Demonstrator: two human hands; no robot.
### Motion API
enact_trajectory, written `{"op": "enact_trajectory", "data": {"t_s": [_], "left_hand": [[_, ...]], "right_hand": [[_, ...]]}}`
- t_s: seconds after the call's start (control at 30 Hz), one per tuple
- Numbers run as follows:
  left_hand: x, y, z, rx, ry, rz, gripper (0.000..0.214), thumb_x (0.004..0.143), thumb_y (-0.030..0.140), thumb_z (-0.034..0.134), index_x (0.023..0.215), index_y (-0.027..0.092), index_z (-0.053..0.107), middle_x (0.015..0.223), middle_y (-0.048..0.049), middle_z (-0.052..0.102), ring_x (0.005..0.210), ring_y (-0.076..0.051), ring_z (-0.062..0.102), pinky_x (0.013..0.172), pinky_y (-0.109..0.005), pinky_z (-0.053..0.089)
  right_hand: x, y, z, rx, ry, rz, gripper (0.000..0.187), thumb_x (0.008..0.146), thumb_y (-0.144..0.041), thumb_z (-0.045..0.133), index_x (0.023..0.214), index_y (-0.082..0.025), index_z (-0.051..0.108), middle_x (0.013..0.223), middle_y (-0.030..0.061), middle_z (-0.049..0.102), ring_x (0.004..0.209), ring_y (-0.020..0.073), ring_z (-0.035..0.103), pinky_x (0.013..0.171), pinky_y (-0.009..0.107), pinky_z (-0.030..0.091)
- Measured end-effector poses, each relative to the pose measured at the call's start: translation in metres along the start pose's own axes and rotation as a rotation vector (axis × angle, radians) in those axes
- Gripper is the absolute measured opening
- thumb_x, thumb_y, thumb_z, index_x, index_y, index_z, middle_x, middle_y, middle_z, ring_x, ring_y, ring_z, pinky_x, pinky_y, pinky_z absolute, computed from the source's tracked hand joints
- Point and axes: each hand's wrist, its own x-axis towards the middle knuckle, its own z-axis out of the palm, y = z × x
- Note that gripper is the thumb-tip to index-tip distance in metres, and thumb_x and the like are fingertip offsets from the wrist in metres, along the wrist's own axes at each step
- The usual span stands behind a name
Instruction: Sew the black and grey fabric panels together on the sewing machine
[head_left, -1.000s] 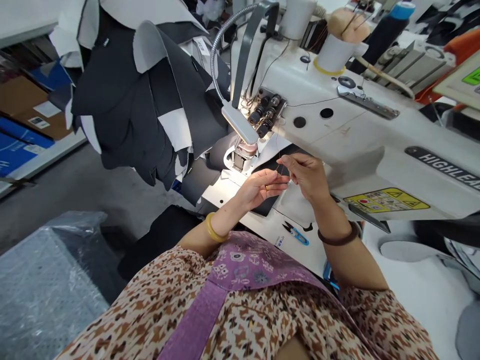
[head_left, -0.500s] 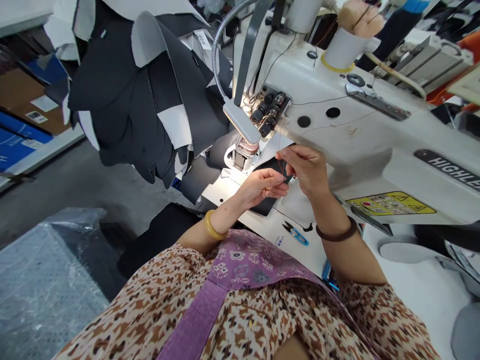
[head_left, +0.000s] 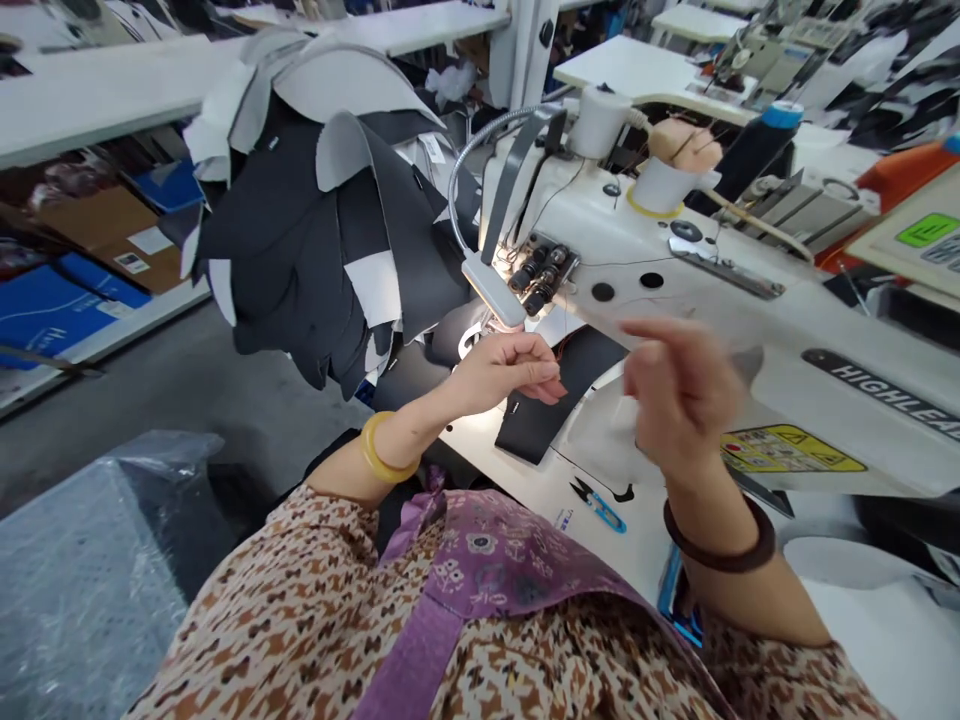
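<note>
My left hand is closed in a pinch in front of the needle area, with thin orange-brown thread at its fingertips. My right hand is raised further right, before the sewing machine's white arm. Motion smears its fingers, so I cannot tell whether it holds anything. Below the hands, a black fabric piece lies on the machine bed. Blue-handled thread snips rest on the white table nearer my body. Part of the presser area is hidden behind my left hand and the lamp.
A lamp on a bendy metal neck lights the needle area beside the tension knobs. Black and grey fabric pieces hang in a large pile at left. Plastic-covered stuff stands lower left, with boxes on a shelf.
My hands have moved apart: the right swung rightward away from the left, which stays pinched near the needle. The view has tilted up, showing more of the room behind.
</note>
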Motion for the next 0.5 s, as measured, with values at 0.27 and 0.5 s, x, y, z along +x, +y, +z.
{"op": "enact_trajectory", "data": {"t_s": [0.27, 0.5], "left_hand": [[0.011, 0.025, -0.009, -0.210, 0.061, 0.168, 0.031, 0.066, 0.034, 0.078, 0.070, 0.015, 0.054, 0.085, -0.0015, 0.072, 0.078, -0.014, 0.070, 0.072, -0.023, 0.056], [0.028, 0.028, -0.017, 0.307, 0.136, 0.634, 0.024, 0.076, 0.038, 0.069, 0.071, 0.016, 0.060, 0.125, -0.0081, 0.060, 0.116, -0.023, 0.057, 0.103, -0.037, 0.044]], "right_hand": [[0.038, 0.019, 0.040, 0.310, -0.182, 0.190, 0.042, 0.087, -0.055, 0.043, 0.069, -0.018, 0.042, 0.054, -0.0043, 0.041, 0.050, 0.0056, 0.039, 0.050, 0.020, 0.033], [0.044, 0.011, 0.039, 0.393, -0.291, 0.256, 0.040, 0.081, -0.053, 0.052, 0.067, -0.017, 0.046, 0.054, -0.0045, 0.044, 0.041, 0.0046, 0.039, 0.043, 0.020, 0.031]]}}
